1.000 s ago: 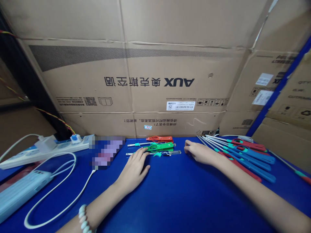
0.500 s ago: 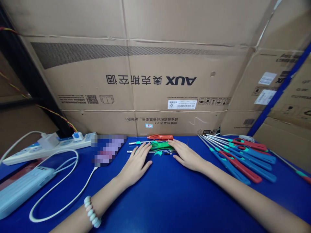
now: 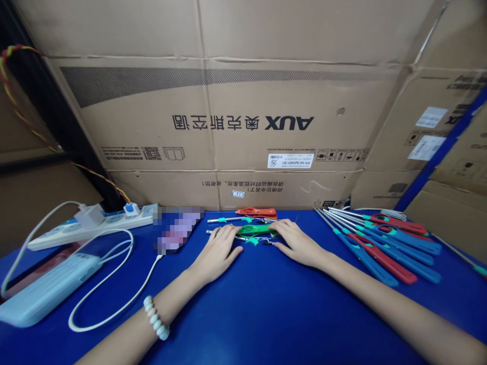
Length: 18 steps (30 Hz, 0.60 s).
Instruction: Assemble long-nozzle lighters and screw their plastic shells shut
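My left hand (image 3: 219, 251) lies palm down with its fingers stretched over the left end of a green lighter casing (image 3: 253, 230) and a thin metal tube (image 3: 209, 231). At the casing's right end, my right hand (image 3: 299, 243) rests flat, fingers extended. Teal trigger pieces (image 3: 251, 240) and fine wires show between the hands, in front of the casing. Behind it lie another metal tube (image 3: 216, 220) with teal parts and an orange-red lighter casing (image 3: 256, 212). My fingers partly cover the green casing's ends.
Several blue and red long-neck lighters (image 3: 403, 248) fan out on the right. To the left are a phone (image 3: 180, 228) on a white cable, a light-blue power bank (image 3: 49, 289) and a white power strip (image 3: 125, 218). Cardboard (image 3: 243, 91) walls the blue table's back.
The view has shifted slightly. The green casing sits a little nearer to me, farther from the orange-red one, and teal parts now show between them. Both hands stay flat.
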Each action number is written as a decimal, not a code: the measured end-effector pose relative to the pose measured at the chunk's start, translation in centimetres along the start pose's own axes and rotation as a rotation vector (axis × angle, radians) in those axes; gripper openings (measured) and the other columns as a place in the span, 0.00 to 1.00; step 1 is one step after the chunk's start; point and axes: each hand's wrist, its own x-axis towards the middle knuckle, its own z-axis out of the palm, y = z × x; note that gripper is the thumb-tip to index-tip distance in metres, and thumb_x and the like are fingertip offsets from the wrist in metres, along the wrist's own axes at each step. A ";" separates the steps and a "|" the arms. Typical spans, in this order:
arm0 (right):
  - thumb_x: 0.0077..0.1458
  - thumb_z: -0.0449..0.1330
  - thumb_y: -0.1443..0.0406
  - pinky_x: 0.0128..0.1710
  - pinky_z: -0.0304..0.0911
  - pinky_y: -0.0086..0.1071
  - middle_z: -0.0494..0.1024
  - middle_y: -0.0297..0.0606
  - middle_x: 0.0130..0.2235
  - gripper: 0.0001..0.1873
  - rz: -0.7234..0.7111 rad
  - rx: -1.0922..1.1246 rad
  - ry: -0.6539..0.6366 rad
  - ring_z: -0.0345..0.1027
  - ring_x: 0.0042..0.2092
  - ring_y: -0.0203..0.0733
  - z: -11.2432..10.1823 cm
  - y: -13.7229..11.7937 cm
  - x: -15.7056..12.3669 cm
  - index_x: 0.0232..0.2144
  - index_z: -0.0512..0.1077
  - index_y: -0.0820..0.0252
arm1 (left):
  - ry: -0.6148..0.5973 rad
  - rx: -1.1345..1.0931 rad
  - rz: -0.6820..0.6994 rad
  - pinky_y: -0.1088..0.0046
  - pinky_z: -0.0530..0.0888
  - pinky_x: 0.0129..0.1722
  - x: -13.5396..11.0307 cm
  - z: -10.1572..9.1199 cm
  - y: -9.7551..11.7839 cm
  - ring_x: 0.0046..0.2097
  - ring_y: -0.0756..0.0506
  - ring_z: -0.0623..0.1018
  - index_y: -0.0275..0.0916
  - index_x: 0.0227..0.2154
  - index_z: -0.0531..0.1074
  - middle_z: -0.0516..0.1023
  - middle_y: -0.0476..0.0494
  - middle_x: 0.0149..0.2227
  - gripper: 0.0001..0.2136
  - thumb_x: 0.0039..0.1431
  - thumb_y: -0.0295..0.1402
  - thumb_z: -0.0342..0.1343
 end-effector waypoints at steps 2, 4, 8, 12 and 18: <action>0.59 0.54 0.66 0.50 0.58 0.47 0.71 0.45 0.48 0.12 -0.040 -0.032 0.004 0.59 0.51 0.50 -0.1 -0.3 -0.1 0.47 0.64 0.59 | 0.022 0.003 0.016 0.56 0.61 0.55 0.0 -0.3 0.3 0.56 0.39 0.66 0.40 0.55 0.59 0.68 0.40 0.53 0.16 0.66 0.37 0.45; 0.59 0.53 0.67 0.50 0.57 0.47 0.72 0.44 0.45 0.10 -0.085 -0.064 0.003 0.59 0.50 0.50 -0.2 -0.7 -0.2 0.44 0.66 0.60 | 0.033 0.003 0.023 0.57 0.62 0.52 0.0 -0.5 0.5 0.52 0.40 0.68 0.40 0.52 0.61 0.70 0.41 0.50 0.14 0.66 0.37 0.44; 0.59 0.53 0.68 0.49 0.55 0.44 0.72 0.43 0.43 0.07 -0.150 -0.098 0.007 0.59 0.48 0.48 -0.3 -1.2 -0.3 0.41 0.67 0.60 | 0.052 -0.015 0.014 0.61 0.64 0.48 -0.1 -0.6 0.7 0.46 0.41 0.71 0.40 0.47 0.63 0.73 0.43 0.43 0.11 0.67 0.37 0.43; 0.60 0.51 0.70 0.46 0.55 0.41 0.72 0.43 0.41 0.06 -0.207 -0.131 0.028 0.60 0.46 0.46 -0.1 -1.5 -0.3 0.36 0.68 0.61 | 0.032 -0.031 0.010 0.63 0.65 0.44 -0.1 -0.7 0.8 0.43 0.42 0.71 0.40 0.46 0.64 0.73 0.44 0.41 0.11 0.68 0.37 0.42; 0.62 0.47 0.71 0.40 0.55 0.37 0.72 0.42 0.35 0.11 -0.249 -0.189 0.105 0.61 0.39 0.44 0.6 -1.2 -0.2 0.32 0.68 0.62 | -0.009 -0.033 0.011 0.64 0.65 0.42 0.0 -0.9 0.9 0.42 0.42 0.71 0.39 0.45 0.66 0.73 0.44 0.41 0.12 0.68 0.37 0.40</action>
